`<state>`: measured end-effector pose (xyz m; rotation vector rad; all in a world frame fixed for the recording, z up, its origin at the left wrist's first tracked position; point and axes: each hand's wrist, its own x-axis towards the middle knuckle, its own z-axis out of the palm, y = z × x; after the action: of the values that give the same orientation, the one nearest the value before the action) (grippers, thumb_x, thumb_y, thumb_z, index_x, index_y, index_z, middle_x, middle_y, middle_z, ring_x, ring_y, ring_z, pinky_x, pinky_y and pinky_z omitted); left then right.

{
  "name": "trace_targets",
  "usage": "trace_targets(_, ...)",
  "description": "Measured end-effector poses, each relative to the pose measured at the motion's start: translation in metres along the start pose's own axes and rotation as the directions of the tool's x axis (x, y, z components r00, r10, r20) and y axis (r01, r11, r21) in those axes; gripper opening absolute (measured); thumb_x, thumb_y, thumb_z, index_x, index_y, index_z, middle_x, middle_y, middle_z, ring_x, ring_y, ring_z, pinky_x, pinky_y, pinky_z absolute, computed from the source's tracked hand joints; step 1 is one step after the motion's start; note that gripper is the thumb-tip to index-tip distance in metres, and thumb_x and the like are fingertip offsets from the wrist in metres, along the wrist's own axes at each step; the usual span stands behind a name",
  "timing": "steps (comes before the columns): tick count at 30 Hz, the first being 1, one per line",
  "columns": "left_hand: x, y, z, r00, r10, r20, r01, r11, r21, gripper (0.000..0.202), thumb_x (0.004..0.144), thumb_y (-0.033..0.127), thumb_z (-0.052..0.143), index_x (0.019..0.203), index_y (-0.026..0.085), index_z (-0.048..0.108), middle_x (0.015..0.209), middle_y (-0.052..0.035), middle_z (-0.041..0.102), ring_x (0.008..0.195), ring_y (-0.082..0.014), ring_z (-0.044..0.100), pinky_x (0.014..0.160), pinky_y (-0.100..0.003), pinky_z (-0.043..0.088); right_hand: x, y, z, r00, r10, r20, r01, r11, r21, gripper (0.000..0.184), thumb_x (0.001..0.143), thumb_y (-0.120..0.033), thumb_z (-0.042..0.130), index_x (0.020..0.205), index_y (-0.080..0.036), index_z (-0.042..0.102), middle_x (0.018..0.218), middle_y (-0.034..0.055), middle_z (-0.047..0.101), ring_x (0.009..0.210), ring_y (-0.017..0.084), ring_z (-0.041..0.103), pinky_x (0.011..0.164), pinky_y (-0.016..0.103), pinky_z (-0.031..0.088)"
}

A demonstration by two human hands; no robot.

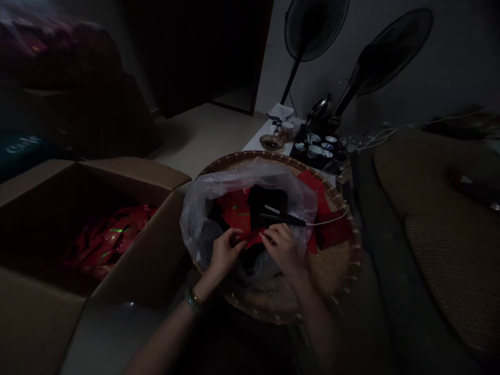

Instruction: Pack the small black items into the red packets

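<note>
The room is dim. My left hand (pixel 223 253) and my right hand (pixel 282 248) meet over a round woven bamboo tray (pixel 344 260). Both pinch a small red packet (pixel 253 237) between their fingers. Just beyond them a clear plastic bag (pixel 203 208) lies open on the tray, holding more red packets (pixel 236 211) and dark ones (pixel 267 200). A black tool with a thin white cord (pixel 287 220) rests by my right hand. A green bangle sits on my left wrist.
An open cardboard box (pixel 156 245) at the left holds several red packets (pixel 105 242). Behind the tray a low table carries a tea set (pixel 318 146). Two standing fans (pixel 312 26) lean by the wall. A cushioned seat (pixel 437 219) fills the right.
</note>
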<state>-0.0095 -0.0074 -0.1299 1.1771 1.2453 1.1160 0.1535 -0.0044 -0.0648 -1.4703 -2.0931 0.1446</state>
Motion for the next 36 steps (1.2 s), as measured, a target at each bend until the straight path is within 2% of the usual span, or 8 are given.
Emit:
trace_targets(5, 0.004, -0.002, 0.0, 1.0, 0.015, -0.003, -0.015, 0.999, 0.04, 0.026, 0.065, 0.022, 0.065, 0.091, 0.019, 0.064, 0.066, 0.0014, 0.063, 0.058, -0.0124, 0.054, 0.053, -0.02, 0.041, -0.007, 0.005, 0.008, 0.99, 0.14, 0.019, -0.141, 0.988, 0.06, 0.011, 0.079, -0.027, 0.055, 0.081, -0.021, 0.064, 0.074, 0.0032, 0.06, 0.071, 0.016, 0.056, 0.063, 0.027, 0.046)
trace_targets(8, 0.004, 0.0, 0.001, 0.996, 0.082, 0.027, -0.084, 0.993, 0.082, 0.024, 0.067, 0.021, 0.064, 0.091, 0.02, 0.065, 0.067, 0.0011, 0.064, 0.059, -0.0126, 0.056, 0.055, -0.021, 0.042, -0.008, 0.011, 0.01, 0.97, 0.243, 0.028, -0.243, 0.97, 0.012, 0.017, 0.075, -0.036, 0.06, 0.069, -0.02, 0.063, 0.065, 0.0013, 0.055, 0.058, 0.014, 0.052, 0.052, 0.025, 0.043)
trace_targets(11, 0.005, 0.002, 0.001, 0.995, 0.083, 0.055, -0.087, 0.993, 0.082, 0.024, 0.069, 0.022, 0.063, 0.093, 0.021, 0.064, 0.071, 0.0, 0.066, 0.062, -0.0136, 0.058, 0.057, -0.021, 0.044, -0.007, 0.012, 0.008, 0.978, 0.209, 0.006, -0.209, 0.977, 0.049, 0.021, 0.077, -0.033, 0.058, 0.061, -0.02, 0.06, 0.065, 0.0016, 0.056, 0.063, 0.015, 0.053, 0.056, 0.025, 0.043)
trace_targets(15, 0.006, 0.002, -0.001, 0.992, 0.092, 0.083, -0.102, 0.987, 0.124, 0.025, 0.07, 0.023, 0.063, 0.095, 0.021, 0.063, 0.074, -0.0007, 0.067, 0.064, -0.0147, 0.061, 0.058, -0.022, 0.044, -0.005, 0.011, 0.005, 0.974, 0.221, 0.049, -0.226, 0.962, 0.153, 0.012, 0.078, -0.028, 0.057, 0.075, -0.02, 0.064, 0.074, 0.0024, 0.063, 0.071, 0.016, 0.058, 0.065, 0.027, 0.046)
trace_targets(21, 0.007, 0.004, -0.005, 0.979, 0.146, 0.139, -0.175, 0.959, 0.223, 0.026, 0.073, 0.022, 0.062, 0.099, 0.021, 0.063, 0.07, -0.0004, 0.067, 0.061, -0.0135, 0.06, 0.057, -0.021, 0.043, -0.001, 0.015, 0.007, 0.855, 0.27, 0.443, -0.472, 0.759, 0.448, 0.025, 0.076, -0.031, 0.058, 0.096, -0.017, 0.062, 0.088, 0.0033, 0.069, 0.078, 0.018, 0.063, 0.07, 0.029, 0.049)
trace_targets(26, 0.011, 0.005, -0.01, 0.963, 0.144, 0.227, -0.209, 0.932, 0.297, 0.028, 0.073, 0.021, 0.063, 0.1, 0.021, 0.064, 0.073, -0.0009, 0.068, 0.062, -0.0142, 0.061, 0.059, -0.022, 0.043, 0.0, 0.021, 0.007, 0.857, 0.359, 0.369, -0.512, 0.67, 0.537, 0.024, 0.076, -0.037, 0.056, 0.084, -0.016, 0.064, 0.081, 0.0038, 0.069, 0.075, 0.017, 0.063, 0.07, 0.03, 0.049)
trace_targets(30, 0.013, 0.008, -0.015, 0.957, 0.096, 0.275, -0.188, 0.925, 0.331, 0.024, 0.074, 0.018, 0.062, 0.097, 0.02, 0.065, 0.08, -0.0017, 0.07, 0.069, -0.0152, 0.063, 0.064, -0.022, 0.045, 0.0, 0.024, 0.002, 0.831, 0.279, 0.481, -0.535, 0.638, 0.554, 0.032, 0.078, -0.041, 0.054, 0.095, -0.016, 0.062, 0.088, 0.0046, 0.068, 0.074, 0.016, 0.062, 0.067, 0.029, 0.05)
trace_targets(36, 0.012, 0.006, -0.015, 0.932, 0.11, 0.345, -0.222, 0.927, 0.303, 0.026, 0.074, 0.015, 0.061, 0.099, 0.019, 0.063, 0.084, -0.0005, 0.07, 0.072, -0.0135, 0.063, 0.066, -0.021, 0.044, 0.002, 0.024, -0.001, 0.762, 0.108, 0.639, -0.511, 0.706, 0.491, 0.032, 0.082, -0.038, 0.051, 0.104, -0.018, 0.064, 0.098, 0.0039, 0.067, 0.094, 0.02, 0.058, 0.089, 0.038, 0.042)
